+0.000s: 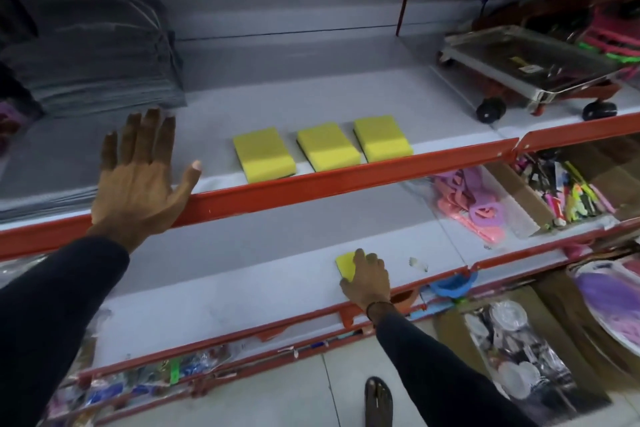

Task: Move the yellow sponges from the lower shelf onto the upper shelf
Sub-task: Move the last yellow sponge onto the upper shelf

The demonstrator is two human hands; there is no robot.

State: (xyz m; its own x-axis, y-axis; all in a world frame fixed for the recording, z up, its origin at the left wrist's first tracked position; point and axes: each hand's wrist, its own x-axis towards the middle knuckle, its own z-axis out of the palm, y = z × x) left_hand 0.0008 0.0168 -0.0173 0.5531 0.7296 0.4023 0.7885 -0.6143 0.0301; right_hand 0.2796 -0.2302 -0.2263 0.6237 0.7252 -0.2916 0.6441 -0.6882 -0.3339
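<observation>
On the upper shelf (pixel 433 107), three sponges (pixel 327 146) sit in a row near the red lip; lifting carelessly, I could knock one off. My left hand (pixel 138 180) rests spread and empty on that lip. My right hand (pixel 367 279) covers the last sponge (pixel 346 263) on the lower shelf (pixel 242 253); whether my fingers have closed on it, I cannot tell.

Left hand (pixel 138 180) raised, flat, fingers spread; right hand (pixel 367 279) lower, palm down, fingers curled.
</observation>
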